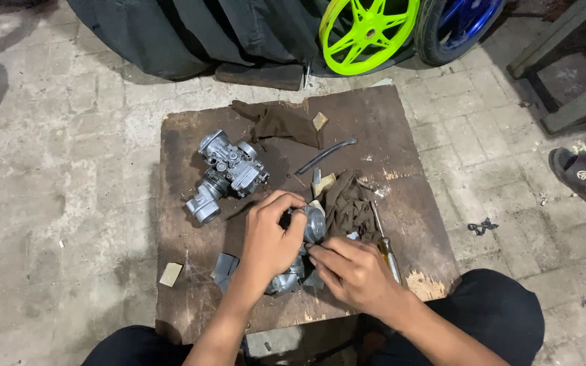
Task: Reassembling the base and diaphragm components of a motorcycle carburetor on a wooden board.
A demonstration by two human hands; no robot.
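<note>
My left hand (271, 238) grips a grey metal carburetor part (315, 222) from above, near the front of a worn wooden board (401, 129). My right hand (354, 271) lies just right of it, fingertips pinched against the lower edge of the same part. More of that grey metal body (286, 281) shows below my left hand. A second silver carburetor (225, 173) lies apart on the board's left side, untouched.
A brown rag (350, 203) and a screwdriver (384, 240) lie right of my hands. Another brown rag (283, 122) and a curved black hose (327, 154) sit farther back. Green wheel (367, 30) and blue wheel (459, 24) stand behind. A sandalled foot (581, 176) is at right.
</note>
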